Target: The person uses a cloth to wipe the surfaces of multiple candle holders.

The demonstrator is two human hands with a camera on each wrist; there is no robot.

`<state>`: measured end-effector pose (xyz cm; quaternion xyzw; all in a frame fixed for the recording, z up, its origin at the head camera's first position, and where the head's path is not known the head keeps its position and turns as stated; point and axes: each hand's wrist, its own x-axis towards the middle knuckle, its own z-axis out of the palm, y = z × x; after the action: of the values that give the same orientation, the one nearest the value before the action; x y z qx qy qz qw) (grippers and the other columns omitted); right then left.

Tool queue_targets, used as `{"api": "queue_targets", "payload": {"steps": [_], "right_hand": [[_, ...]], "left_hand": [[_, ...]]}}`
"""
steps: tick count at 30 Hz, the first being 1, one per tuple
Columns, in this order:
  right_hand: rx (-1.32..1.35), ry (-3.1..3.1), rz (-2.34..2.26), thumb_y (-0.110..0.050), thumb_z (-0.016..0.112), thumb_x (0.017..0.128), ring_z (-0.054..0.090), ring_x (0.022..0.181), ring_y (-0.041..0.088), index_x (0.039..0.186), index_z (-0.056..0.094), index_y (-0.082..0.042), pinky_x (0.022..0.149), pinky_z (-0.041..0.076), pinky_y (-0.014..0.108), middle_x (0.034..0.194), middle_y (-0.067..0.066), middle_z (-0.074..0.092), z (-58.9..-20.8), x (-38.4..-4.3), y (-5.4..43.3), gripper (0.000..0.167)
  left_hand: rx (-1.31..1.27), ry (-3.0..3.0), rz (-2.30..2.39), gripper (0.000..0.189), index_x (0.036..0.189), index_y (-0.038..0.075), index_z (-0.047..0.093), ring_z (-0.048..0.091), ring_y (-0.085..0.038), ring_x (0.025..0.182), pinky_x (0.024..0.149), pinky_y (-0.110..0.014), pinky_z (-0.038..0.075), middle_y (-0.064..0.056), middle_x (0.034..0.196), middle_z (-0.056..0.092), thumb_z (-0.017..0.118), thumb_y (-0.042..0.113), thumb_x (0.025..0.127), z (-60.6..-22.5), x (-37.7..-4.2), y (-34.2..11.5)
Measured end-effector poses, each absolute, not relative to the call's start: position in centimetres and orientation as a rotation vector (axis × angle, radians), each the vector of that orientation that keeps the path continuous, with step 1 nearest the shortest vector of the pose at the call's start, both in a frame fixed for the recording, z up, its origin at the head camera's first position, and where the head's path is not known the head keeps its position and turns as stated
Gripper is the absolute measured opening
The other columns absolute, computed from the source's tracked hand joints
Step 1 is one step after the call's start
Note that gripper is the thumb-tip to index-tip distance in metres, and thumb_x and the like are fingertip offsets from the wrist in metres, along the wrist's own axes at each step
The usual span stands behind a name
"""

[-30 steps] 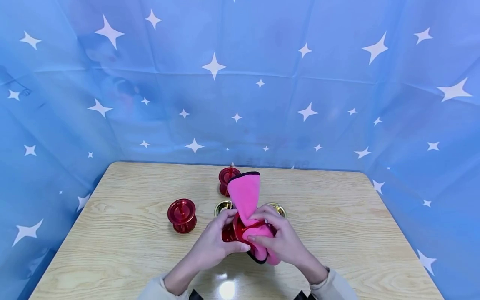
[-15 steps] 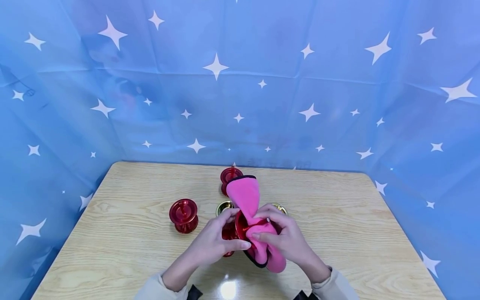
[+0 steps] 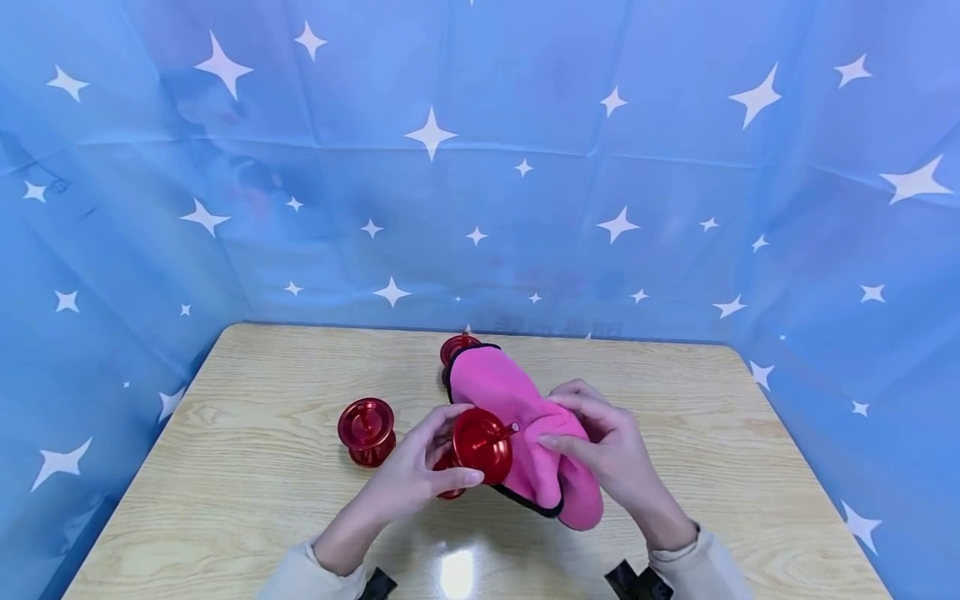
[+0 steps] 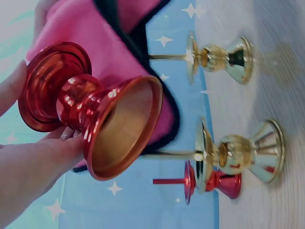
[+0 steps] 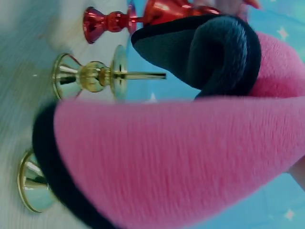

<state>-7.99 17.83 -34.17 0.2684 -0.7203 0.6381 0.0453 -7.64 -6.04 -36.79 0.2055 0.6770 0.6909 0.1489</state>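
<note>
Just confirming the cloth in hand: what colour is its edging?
Black; the edging on the pink cloth shows best in the right wrist view.

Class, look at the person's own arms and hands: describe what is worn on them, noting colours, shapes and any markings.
The left hand and right hand wear no gloves. The left sleeve and right sleeve are off-white, with no visible markings, ending short of the hands. Angular black pieces show near both cuffs.
</note>
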Motion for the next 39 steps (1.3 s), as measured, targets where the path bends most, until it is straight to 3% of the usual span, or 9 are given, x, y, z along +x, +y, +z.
{"api": "queue_targets", "payload": {"steps": [11,17,23,27,32,39], "right_hand": [[1.058,-2.388,1.638,0.006,0.070,0.074,0.049,0.095,0.018,0.110,0.063,-0.001,0.067,0.048,0.023,0.103,0.009,0.055,-36.1,-8.4,16.0,0.037],[1.151,-2.322,1.684,0.009,0.067,0.076,0.051,0.095,0.022,0.108,0.063,0.003,0.072,0.050,0.026,0.103,0.013,0.055,-36.7,-8.5,15.5,0.033],[1.124,-2.364,1.735,0.014,0.065,0.073,0.052,0.095,0.020,0.101,0.066,-0.004,0.076,0.049,0.027,0.101,0.008,0.057,-36.9,-8.4,15.5,0.032],[1.126,-2.376,1.739,0.014,0.064,0.073,0.051,0.097,0.020,0.099,0.066,-0.006,0.080,0.047,0.028,0.100,0.007,0.056,-36.9,-8.3,15.6,0.033],[1.128,-2.348,1.779,0.015,0.063,0.071,0.050,0.097,0.020,0.098,0.066,-0.006,0.082,0.045,0.027,0.100,0.007,0.056,-36.8,-8.3,16.0,0.034],[1.087,-2.258,1.902,0.016,0.064,0.073,0.052,0.097,0.021,0.098,0.066,0.001,0.077,0.050,0.026,0.101,0.014,0.055,-35.6,-8.4,17.0,0.029]], "left_hand": [[0.673,1.957,1.933,0.058,0.134,-0.005,0.035,0.041,-0.029,0.121,0.103,-0.030,0.032,-0.018,0.128,0.046,0.064,0.008,0.085,-36.7,-7.9,-5.9],[0.779,1.902,1.925,0.052,0.132,-0.010,0.034,0.048,-0.030,0.113,0.094,-0.028,0.042,-0.022,0.124,0.047,0.058,0.004,0.088,-36.9,-7.8,-5.8],[0.816,1.955,1.847,0.052,0.132,-0.013,0.033,0.046,-0.029,0.116,0.097,-0.029,0.039,-0.023,0.128,0.044,0.057,0.007,0.090,-36.7,-7.8,-5.9],[0.804,2.016,1.783,0.053,0.133,-0.011,0.035,0.044,-0.028,0.119,0.099,-0.029,0.037,-0.020,0.130,0.045,0.058,0.011,0.089,-36.5,-7.8,-6.0],[0.782,2.065,1.747,0.055,0.132,-0.006,0.038,0.049,-0.026,0.114,0.094,-0.030,0.042,-0.016,0.126,0.049,0.063,0.012,0.087,-36.3,-7.8,-6.0],[0.686,2.155,1.775,0.061,0.131,0.000,0.041,0.049,-0.022,0.113,0.095,-0.030,0.041,-0.010,0.122,0.050,0.071,0.009,0.079,-36.4,-7.9,-6.0]]}}
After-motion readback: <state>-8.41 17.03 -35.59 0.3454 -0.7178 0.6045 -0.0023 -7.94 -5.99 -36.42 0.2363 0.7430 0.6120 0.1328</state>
